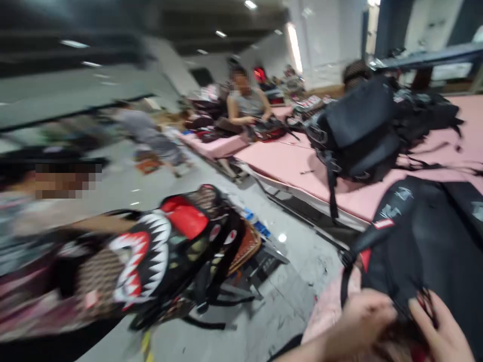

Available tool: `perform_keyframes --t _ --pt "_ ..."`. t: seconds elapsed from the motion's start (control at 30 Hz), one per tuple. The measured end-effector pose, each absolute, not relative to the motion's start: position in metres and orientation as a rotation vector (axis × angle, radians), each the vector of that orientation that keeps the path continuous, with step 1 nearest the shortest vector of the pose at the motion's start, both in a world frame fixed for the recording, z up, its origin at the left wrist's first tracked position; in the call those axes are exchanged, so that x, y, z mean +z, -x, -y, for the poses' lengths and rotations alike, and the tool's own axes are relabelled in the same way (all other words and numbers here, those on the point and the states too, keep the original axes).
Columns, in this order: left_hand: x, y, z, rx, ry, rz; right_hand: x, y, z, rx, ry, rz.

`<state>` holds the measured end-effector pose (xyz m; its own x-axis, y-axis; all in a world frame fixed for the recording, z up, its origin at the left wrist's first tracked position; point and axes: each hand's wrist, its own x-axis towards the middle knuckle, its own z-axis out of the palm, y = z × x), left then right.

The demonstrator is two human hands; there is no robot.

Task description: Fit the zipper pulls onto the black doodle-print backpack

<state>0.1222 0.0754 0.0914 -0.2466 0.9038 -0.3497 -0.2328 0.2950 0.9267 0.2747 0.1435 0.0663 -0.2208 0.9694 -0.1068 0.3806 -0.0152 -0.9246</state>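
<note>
A black backpack with white markings and a red-and-white tag on its strap leans over the pink table edge at the lower right, in front of me. My left hand, smeared by motion, is closed on the backpack's lower edge. Just to its right, my right hand is closed against the same backpack. Between its thumb and finger is a thin dark thing, too blurred to name. The bag's part below both hands is partly hidden.
More black bags lie on the pink-covered table. At left, a person sits behind a patterned backpack with a shark-mouth print. Farther back, another person handles a bag. A third person bends over in the aisle.
</note>
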Motion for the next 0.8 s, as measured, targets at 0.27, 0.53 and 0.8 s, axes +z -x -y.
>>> perform_keyframes --t 0.27,0.53,0.8 --pt "0.087 -0.114 -0.090 1.354 -0.403 -1.372 0.070 -0.278 -0.132 1.086 1.289 1.814" --pt "0.082 -0.113 -0.093 1.272 -0.718 -1.549 0.075 -0.265 -0.134 1.101 1.099 1.949" --pt "0.088 -0.115 -0.097 1.199 -0.890 -1.659 0.072 -0.266 -0.138 1.025 1.137 1.900"
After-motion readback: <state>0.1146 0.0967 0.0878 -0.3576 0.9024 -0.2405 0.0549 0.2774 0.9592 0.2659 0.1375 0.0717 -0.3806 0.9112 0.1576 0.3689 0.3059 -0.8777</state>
